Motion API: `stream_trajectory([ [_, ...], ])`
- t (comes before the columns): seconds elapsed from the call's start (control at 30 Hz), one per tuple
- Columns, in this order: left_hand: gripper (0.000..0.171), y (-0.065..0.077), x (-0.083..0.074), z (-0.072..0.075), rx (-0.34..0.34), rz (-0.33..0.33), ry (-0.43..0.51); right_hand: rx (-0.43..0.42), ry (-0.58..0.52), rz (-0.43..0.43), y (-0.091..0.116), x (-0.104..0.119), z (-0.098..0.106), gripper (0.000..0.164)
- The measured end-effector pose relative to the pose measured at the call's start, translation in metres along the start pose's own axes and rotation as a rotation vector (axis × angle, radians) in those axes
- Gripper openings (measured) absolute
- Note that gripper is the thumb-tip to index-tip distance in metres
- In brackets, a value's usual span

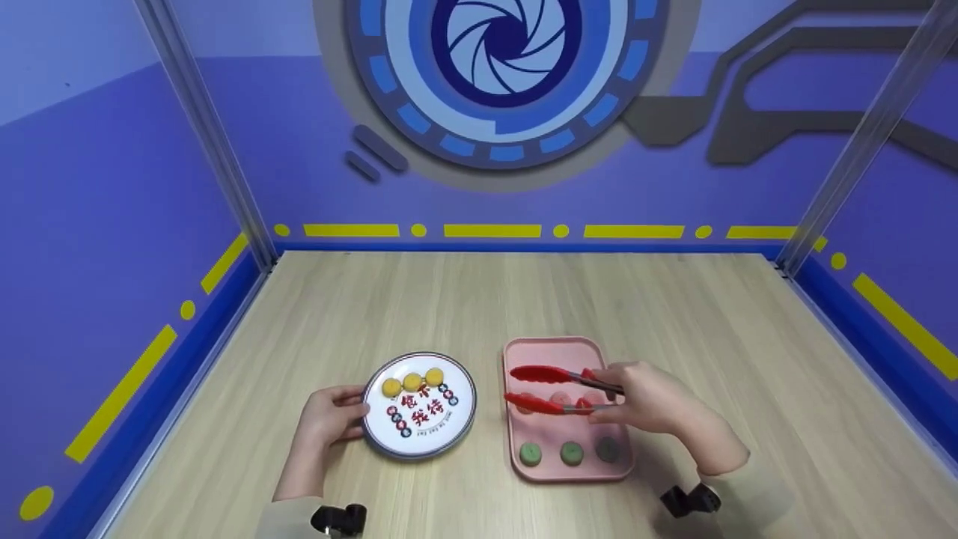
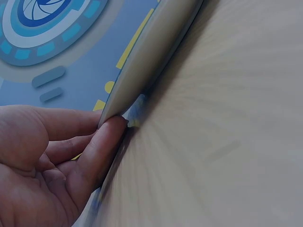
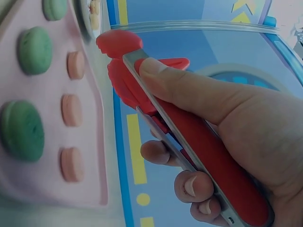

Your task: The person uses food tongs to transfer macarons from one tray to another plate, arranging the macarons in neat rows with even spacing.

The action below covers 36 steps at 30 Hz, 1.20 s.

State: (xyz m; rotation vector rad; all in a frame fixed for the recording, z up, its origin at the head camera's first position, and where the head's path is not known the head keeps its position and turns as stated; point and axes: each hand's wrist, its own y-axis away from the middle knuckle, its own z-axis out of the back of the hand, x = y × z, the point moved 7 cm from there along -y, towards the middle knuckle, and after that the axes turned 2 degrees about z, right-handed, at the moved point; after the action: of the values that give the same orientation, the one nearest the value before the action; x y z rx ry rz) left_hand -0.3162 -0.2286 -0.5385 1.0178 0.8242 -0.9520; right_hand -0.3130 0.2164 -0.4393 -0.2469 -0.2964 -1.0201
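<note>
At its left rim my left hand point(image 1: 331, 416) pinches a round white plate point(image 1: 426, 442) with a dark edge band and red lettering. Along the plate's upper part sit three yellow macarons point(image 1: 412, 382). My right hand point(image 1: 650, 397) grips red-tipped tongs point(image 1: 550, 404), whose two tips are spread apart and hold nothing. Below the tongs lies a pink tray point(image 1: 557, 352). Three pink macarons point(image 3: 72, 110) form its middle row, partly covered by the tongs in the head view. Three green macarons point(image 1: 572, 453) line the tray's near end.
Both items stand on a light wood table point(image 1: 419, 299), with a strip of tabletop between plate and tray. Blue-purple panels point(image 1: 254, 150) with yellow marks enclose the back and sides. Metal posts point(image 1: 202, 127) rise at the back corners.
</note>
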Motion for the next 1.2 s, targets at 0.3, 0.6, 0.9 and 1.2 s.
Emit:
stream_trajectory([
  [0.3,0.042,0.002,0.000,0.001,-0.009,-0.005,-0.014,0.007,0.026,-0.026,0.017,-0.009,-0.002,0.056],
  [0.6,0.042,0.001,-0.001,0.001,-0.005,-0.006,-0.013,0.024,0.026,-0.048,0.018,-0.012,-0.006,0.057],
  [0.9,0.043,0.001,-0.001,0.001,0.000,-0.010,-0.010,0.050,0.015,-0.076,0.015,-0.014,-0.008,0.054],
  [1.2,0.043,0.002,-0.001,0.001,-0.009,-0.006,-0.014,0.044,0.016,-0.063,0.014,-0.014,-0.008,0.051],
])
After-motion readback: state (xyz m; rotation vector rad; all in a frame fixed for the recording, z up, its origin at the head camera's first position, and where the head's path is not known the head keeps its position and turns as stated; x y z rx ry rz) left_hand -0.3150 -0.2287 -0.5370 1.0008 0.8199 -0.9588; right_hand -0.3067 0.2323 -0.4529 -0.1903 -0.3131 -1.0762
